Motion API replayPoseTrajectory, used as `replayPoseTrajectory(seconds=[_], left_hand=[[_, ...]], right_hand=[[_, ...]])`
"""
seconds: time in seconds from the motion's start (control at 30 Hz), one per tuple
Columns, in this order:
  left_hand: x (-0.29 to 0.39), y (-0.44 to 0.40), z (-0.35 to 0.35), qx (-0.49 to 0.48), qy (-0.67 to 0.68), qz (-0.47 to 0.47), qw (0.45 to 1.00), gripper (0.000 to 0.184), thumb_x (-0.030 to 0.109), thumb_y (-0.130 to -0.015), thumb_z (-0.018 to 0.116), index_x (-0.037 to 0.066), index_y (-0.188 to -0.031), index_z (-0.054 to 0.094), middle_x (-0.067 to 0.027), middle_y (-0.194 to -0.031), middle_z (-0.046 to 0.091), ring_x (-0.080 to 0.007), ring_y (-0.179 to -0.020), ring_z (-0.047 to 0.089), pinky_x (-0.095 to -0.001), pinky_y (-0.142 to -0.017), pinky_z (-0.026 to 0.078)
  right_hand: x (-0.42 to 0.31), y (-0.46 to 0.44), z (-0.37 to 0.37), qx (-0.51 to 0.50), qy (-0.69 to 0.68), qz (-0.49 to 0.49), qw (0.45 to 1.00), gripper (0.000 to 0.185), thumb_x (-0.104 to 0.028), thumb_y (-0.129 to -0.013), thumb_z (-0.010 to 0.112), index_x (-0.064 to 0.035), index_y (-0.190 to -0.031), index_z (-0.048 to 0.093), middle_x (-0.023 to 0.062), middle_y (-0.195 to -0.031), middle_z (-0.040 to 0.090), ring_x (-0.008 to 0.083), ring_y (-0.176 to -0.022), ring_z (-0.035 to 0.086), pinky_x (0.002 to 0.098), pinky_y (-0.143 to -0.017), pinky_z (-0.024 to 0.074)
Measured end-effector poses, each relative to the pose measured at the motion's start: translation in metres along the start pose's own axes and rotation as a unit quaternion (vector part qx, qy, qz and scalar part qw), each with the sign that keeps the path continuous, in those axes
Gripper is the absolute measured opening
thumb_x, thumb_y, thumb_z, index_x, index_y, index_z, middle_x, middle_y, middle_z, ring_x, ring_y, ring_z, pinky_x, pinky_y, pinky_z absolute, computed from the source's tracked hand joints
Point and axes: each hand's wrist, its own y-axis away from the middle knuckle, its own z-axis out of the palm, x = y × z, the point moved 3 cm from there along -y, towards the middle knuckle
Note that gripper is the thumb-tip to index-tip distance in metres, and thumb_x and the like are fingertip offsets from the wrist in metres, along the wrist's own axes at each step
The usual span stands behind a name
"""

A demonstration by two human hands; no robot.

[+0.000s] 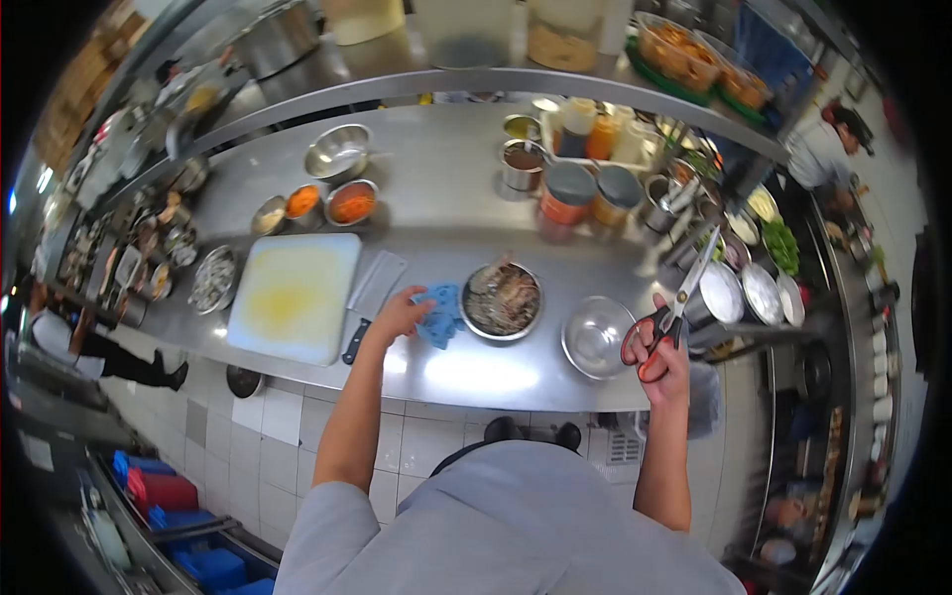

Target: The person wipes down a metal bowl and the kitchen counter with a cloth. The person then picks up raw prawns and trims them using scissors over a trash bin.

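My left hand [401,315] has its fingers closed on the edge of a crumpled blue cloth [438,319] on the steel table. Raised at the right, my right hand [670,373] grips red-and-black-handled scissors [686,288], fingers through the loops and blades pointing up and away. Between the hands stands a metal bowl of grey-brown shellfish [503,299] that look like prawns. A second metal bowl [598,339], with nothing in it, sits just left of the scissors. Left of the cloth lies a cleaver [379,282] with a black handle.
A white cutting board [296,297] with a yellow stain lies at the left. Bowls of orange shreds [353,203] and lidded tubs [568,193] stand farther back. An overhead shelf [476,81] spans the table. Other people [828,149] are at both sides.
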Motion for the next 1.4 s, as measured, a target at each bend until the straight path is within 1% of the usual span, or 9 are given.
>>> replayPoseTrajectory(seconds=[0.07, 0.17, 0.4, 0.53, 0.73, 0.8, 1.17, 1.23, 1.4], left_hand=[[0.016, 0.004, 0.011, 0.063, 0.130, 0.009, 0.990, 0.065, 0.037, -0.089, 0.073, 0.006, -0.141, 0.049, -0.0107, -0.087, 0.061, -0.0156, -0.056, 0.059, -0.0293, -0.047, 0.050], [0.026, 0.012, 0.057, 0.063, 0.168, 0.022, 0.984, 0.064, 0.030, -0.093, 0.069, 0.006, -0.145, 0.042, -0.0117, -0.094, 0.060, -0.0147, -0.054, 0.057, -0.0286, -0.044, 0.048], [0.019, -0.038, 0.097, 0.105, 0.135, 0.046, 0.984, 0.060, 0.015, -0.096, 0.061, 0.005, -0.149, 0.034, -0.0124, -0.097, 0.058, -0.0160, -0.056, 0.061, -0.0316, -0.044, 0.055], [0.025, -0.075, 0.106, 0.155, -0.042, 0.153, 0.975, 0.073, -0.004, -0.087, 0.054, 0.004, -0.153, 0.026, -0.0238, -0.140, 0.052, -0.0315, -0.087, 0.070, -0.0349, -0.055, 0.061], [0.055, -0.088, 0.139, 0.141, -0.014, 0.162, 0.977, 0.075, -0.004, -0.081, 0.056, 0.000, -0.151, 0.029, -0.0288, -0.143, 0.047, -0.0399, -0.110, 0.063, -0.0417, -0.069, 0.063], [0.046, -0.101, 0.149, 0.147, -0.018, 0.183, 0.972, 0.075, -0.004, -0.081, 0.057, 0.000, -0.151, 0.029, -0.0289, -0.142, 0.048, -0.0399, -0.107, 0.065, -0.0419, -0.071, 0.062], [0.062, -0.062, 0.142, 0.133, 0.031, 0.175, 0.975, 0.044, 0.029, -0.093, 0.065, 0.001, -0.126, 0.055, -0.0212, -0.107, 0.069, -0.0345, -0.090, 0.068, -0.0440, -0.083, 0.053], [0.069, -0.046, 0.135, 0.064, 0.116, 0.110, 0.985, 0.041, 0.032, -0.097, 0.062, 0.006, -0.127, 0.057, -0.0149, -0.095, 0.067, -0.0200, -0.069, 0.065, -0.0341, -0.063, 0.054], [0.029, -0.050, 0.124, 0.246, 0.013, 0.266, 0.932, 0.035, 0.028, -0.094, 0.065, 0.003, -0.119, 0.062, -0.0193, -0.109, 0.062, -0.0303, -0.093, 0.062, -0.0399, -0.086, 0.050]], right_hand=[[-0.003, 0.009, -0.022, 0.002, 0.001, -0.005, 1.000, 0.070, -0.017, -0.089, 0.064, -0.0078, -0.151, 0.032, 0.0019, -0.091, 0.054, 0.0133, -0.071, 0.052, 0.0324, -0.068, 0.0458], [-0.005, 0.028, -0.043, 0.191, 0.213, 0.049, 0.957, 0.067, -0.006, -0.085, 0.061, -0.0054, -0.147, 0.037, -0.0015, -0.084, 0.050, 0.0089, -0.067, 0.047, 0.0264, -0.059, 0.0402], [0.057, 0.079, -0.124, 0.272, 0.426, 0.081, 0.859, 0.063, -0.008, -0.085, 0.071, -0.0058, -0.141, 0.042, 0.0032, -0.096, 0.062, 0.0105, -0.077, 0.058, 0.0254, -0.067, 0.0468], [0.086, 0.074, -0.126, 0.320, 0.391, 0.069, 0.860, 0.059, -0.009, -0.085, 0.073, -0.0051, -0.136, 0.045, 0.0037, -0.092, 0.061, 0.0106, -0.075, 0.057, 0.0263, -0.065, 0.0465], [0.094, 0.033, -0.157, 0.373, 0.455, 0.031, 0.808, 0.061, -0.016, -0.078, 0.075, -0.0015, -0.131, 0.048, 0.0112, -0.101, 0.065, 0.0195, -0.088, 0.063, 0.0331, -0.083, 0.0509], [0.097, 0.026, -0.177, 0.403, 0.480, -0.014, 0.779, 0.062, -0.004, -0.077, 0.069, -0.0033, -0.134, 0.044, 0.0024, -0.082, 0.057, 0.0103, -0.066, 0.053, 0.0266, -0.056, 0.0436], [0.103, 0.045, -0.183, 0.358, 0.369, 0.031, 0.857, 0.070, -0.005, -0.081, 0.062, -0.0035, -0.145, 0.033, 0.0092, -0.085, 0.063, 0.0122, -0.060, 0.055, 0.0254, -0.051, 0.0422], [0.095, 0.044, -0.163, 0.410, 0.323, 0.063, 0.850, 0.070, -0.004, -0.079, 0.058, -0.0055, -0.145, 0.035, 0.0084, -0.080, 0.060, 0.0130, -0.053, 0.052, 0.0277, -0.044, 0.0395], [0.087, 0.044, -0.206, 0.479, 0.258, 0.048, 0.837, 0.069, -0.004, -0.081, 0.059, -0.0088, -0.145, 0.034, 0.0067, -0.074, 0.056, 0.0139, -0.050, 0.051, 0.0293, -0.039, 0.0372]])
